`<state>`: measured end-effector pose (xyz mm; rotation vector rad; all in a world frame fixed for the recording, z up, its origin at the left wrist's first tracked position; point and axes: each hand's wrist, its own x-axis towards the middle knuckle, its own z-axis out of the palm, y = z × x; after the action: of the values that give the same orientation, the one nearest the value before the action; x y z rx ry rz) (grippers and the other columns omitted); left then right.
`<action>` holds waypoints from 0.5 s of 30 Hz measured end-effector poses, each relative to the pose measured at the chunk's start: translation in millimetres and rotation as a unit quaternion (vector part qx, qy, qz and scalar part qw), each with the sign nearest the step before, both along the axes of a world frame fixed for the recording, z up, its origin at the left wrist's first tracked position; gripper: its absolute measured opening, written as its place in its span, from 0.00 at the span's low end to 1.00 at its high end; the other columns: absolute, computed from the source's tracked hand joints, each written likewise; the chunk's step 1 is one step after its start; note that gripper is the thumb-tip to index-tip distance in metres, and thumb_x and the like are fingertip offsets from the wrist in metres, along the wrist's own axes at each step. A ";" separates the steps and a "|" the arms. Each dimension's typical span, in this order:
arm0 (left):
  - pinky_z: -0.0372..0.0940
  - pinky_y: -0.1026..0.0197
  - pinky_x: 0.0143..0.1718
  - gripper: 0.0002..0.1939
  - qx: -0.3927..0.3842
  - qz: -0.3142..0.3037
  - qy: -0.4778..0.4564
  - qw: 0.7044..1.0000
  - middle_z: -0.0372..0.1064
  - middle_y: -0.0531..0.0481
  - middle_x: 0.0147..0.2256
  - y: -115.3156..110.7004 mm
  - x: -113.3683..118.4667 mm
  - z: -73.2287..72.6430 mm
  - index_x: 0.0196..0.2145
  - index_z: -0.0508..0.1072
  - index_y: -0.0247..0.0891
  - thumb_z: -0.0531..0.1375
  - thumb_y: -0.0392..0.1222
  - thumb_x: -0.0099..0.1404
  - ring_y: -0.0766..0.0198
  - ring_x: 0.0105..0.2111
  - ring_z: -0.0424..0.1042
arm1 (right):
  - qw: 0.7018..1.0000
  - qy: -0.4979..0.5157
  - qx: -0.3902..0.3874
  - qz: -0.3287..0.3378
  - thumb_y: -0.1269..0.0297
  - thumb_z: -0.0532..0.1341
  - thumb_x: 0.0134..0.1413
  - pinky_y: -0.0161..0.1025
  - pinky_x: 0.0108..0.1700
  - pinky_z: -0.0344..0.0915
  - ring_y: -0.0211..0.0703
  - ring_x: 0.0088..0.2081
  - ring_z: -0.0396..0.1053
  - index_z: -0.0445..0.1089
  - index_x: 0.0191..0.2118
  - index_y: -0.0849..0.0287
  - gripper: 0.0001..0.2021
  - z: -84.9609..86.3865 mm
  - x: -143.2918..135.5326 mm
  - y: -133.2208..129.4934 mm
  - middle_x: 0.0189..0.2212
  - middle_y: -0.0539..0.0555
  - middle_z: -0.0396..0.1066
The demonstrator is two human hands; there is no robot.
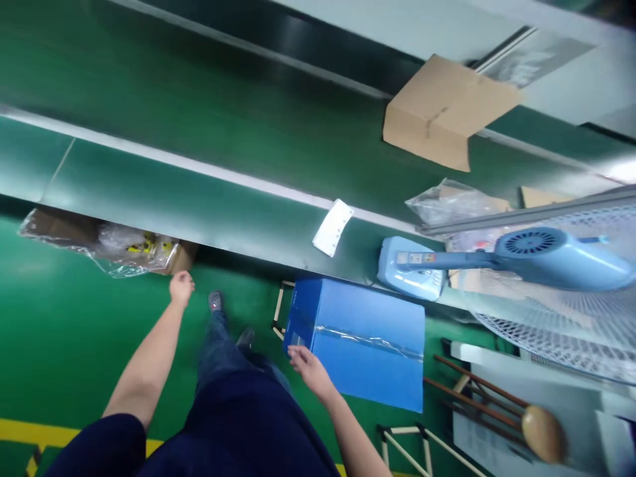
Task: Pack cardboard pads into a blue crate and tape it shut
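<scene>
Beside the green conveyor [209,199], the right hand [309,369] touches with loose fingers the corner of the blue box [362,341]; the left hand [181,288] hangs half curled, empty; the box is not lifted yet.

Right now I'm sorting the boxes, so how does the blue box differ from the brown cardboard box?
The blue box stands below the green belt by the right hand; the brown cardboard box lies up on the belt. The blue box has a clear tape strip; the brown one looks plain. Both appear shut.
</scene>
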<state>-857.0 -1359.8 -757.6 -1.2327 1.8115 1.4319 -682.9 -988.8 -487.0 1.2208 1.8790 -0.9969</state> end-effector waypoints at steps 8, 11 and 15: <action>0.72 0.61 0.57 0.08 0.106 -0.411 -0.071 0.903 0.86 0.49 0.43 65.2 112.2 45.0 0.34 0.84 0.42 0.65 0.33 0.67 0.57 0.50 0.84 | 0.986 0.058 0.077 -0.139 0.40 0.71 0.37 0.46 0.43 0.75 0.51 0.39 0.79 0.78 0.44 0.59 0.32 -17.3 -48.8 39.4 0.42 0.61 0.82; 0.72 0.62 0.57 0.10 0.060 -0.457 -0.085 0.884 0.86 0.49 0.49 41.3 91.4 45.2 0.43 0.85 0.43 0.63 0.38 0.72 0.57 0.53 0.83 | 0.979 0.084 0.100 -0.159 0.45 0.69 0.43 0.43 0.42 0.75 0.48 0.39 0.79 0.76 0.44 0.59 0.26 -37.4 -91.7 70.7 0.42 0.60 0.82; 0.74 0.60 0.55 0.11 -0.033 -0.453 -0.109 0.884 0.86 0.49 0.48 -7.9 41.3 59.8 0.46 0.84 0.43 0.60 0.40 0.73 0.56 0.52 0.84 | 0.972 0.112 0.151 -0.145 0.44 0.67 0.54 0.43 0.48 0.76 0.50 0.48 0.79 0.72 0.53 0.60 0.28 -72.9 -185.6 129.4 0.48 0.62 0.80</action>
<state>-815.7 -1367.8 -697.8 -0.3951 1.8795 0.6656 -868.5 -859.4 -560.0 1.6569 2.1262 -1.0631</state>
